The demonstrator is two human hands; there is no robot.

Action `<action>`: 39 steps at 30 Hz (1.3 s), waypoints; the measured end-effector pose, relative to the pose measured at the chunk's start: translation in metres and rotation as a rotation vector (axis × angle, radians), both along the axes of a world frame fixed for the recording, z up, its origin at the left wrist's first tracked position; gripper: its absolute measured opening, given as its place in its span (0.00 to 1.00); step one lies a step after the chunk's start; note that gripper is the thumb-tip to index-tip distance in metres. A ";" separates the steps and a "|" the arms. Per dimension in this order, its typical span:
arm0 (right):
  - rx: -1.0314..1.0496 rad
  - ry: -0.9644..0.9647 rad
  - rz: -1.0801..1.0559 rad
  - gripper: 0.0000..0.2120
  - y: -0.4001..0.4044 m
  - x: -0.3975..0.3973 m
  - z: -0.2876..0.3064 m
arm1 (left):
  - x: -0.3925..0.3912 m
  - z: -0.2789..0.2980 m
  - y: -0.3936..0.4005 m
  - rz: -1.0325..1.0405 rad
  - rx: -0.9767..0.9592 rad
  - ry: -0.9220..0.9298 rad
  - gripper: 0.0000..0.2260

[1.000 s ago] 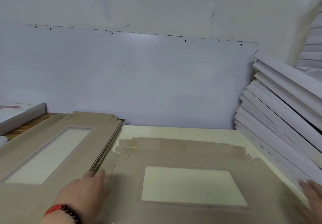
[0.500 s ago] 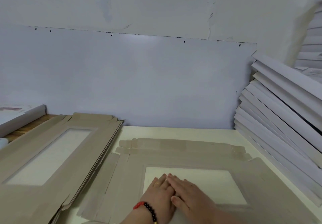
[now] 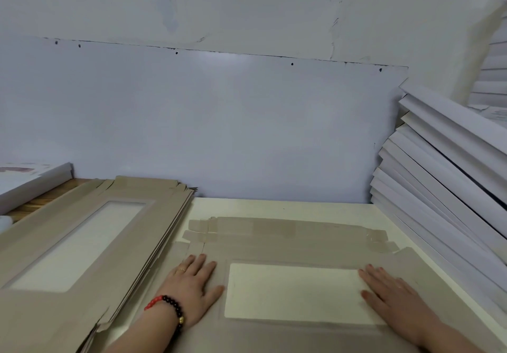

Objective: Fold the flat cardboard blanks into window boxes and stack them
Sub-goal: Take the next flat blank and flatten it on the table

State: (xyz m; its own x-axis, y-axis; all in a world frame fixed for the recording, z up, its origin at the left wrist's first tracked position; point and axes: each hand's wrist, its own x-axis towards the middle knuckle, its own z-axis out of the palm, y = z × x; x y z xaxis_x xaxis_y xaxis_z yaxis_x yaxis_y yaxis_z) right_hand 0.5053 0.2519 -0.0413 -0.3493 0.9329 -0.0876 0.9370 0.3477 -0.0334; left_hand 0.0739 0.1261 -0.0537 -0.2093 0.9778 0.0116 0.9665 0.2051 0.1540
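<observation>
Blank (image 3: 296,245) flat on bench (image 3: 288,207), unfolded. Left hand (image 3: 192,284), right hand (image 3: 389,292) spread flat, pressing it. Pile of blanks (image 3: 82,243) left waiting; finished boxes (image 3: 444,174) stacked right.

My left hand (image 3: 193,286) and right hand (image 3: 393,296) lie palm-down, well apart, fingers straight and lightly spread, pointing forward.
</observation>
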 end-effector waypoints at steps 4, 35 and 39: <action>0.033 0.019 -0.138 0.27 -0.001 0.033 -0.001 | -0.002 0.006 -0.007 -0.065 0.197 -0.175 0.27; 0.189 0.052 -0.480 0.21 -0.005 0.126 0.003 | -0.024 0.053 -0.062 0.177 -0.170 0.055 0.15; 0.411 -0.130 -0.092 0.24 -0.050 0.013 0.076 | 0.020 0.073 -0.028 0.073 -0.001 0.188 0.13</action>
